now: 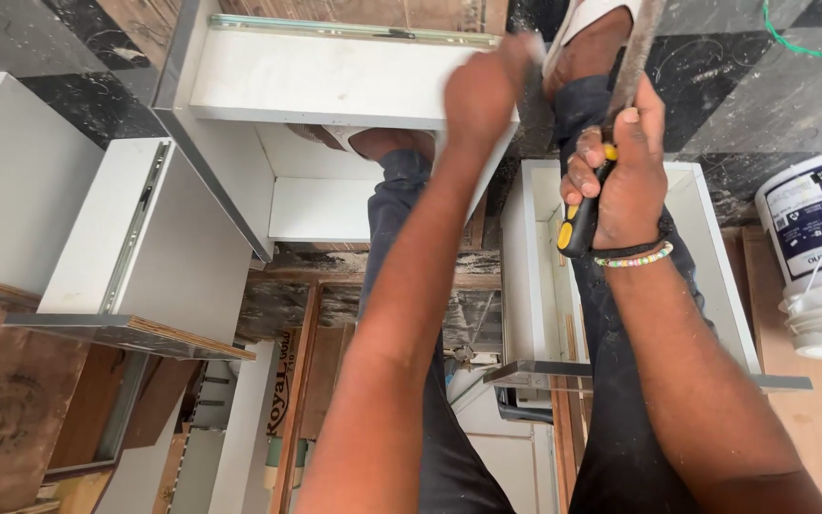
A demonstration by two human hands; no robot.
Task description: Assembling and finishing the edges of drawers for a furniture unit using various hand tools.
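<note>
Left of the white drawer box (pixel 335 81), a second box (pixel 145 238) lay on its side, a metal slide already fixed along its smooth laminated face and its raw plywood edge showing. On the drawer box itself another slide ran along the far top edge, so that fitting looked done. Your left hand (pixel 482 90) was blurred at the box's right corner, fingers curled against the panel; whether it held anything you could not tell. Right of the box, your right hand (pixel 620 181) gripped a yellow-and-black handled tool (pixel 582 219), its grey shaft rising past the thumb. Farther right stood a third open box (pixel 706 219), then a white plastic bucket (pixel 820 257).
</note>
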